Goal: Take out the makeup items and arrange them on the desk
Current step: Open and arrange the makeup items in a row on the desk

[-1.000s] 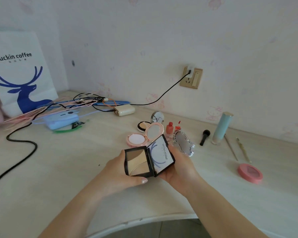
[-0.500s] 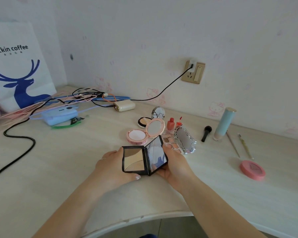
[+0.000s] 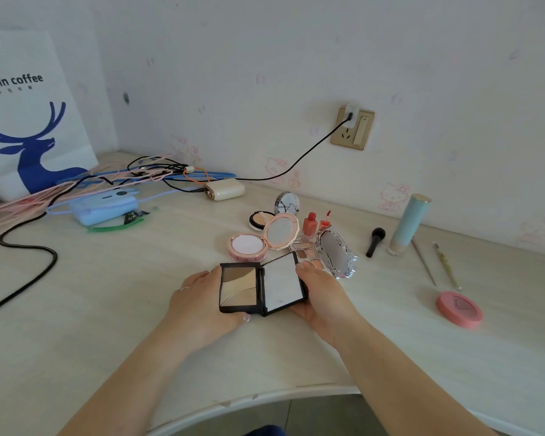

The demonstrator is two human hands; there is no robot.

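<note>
Both hands, left [image 3: 199,305] and right [image 3: 324,294], grip the open black compact [image 3: 260,287] between them

Bare desk [image 3: 114,309] lies open from 6 to 9 o'clock of the hands. At 12 to 1 o'clock, open compacts [image 3: 258,239] and a mirrored palette [image 3: 335,254] crowd close; cables [image 3: 29,247] curl at 10.

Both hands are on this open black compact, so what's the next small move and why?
Probably lower the open black square compact onto the bare pale desk just in front of the round pink compact. The left hand and right hand hold it low, and the other makeup already lies open behind it.
</note>
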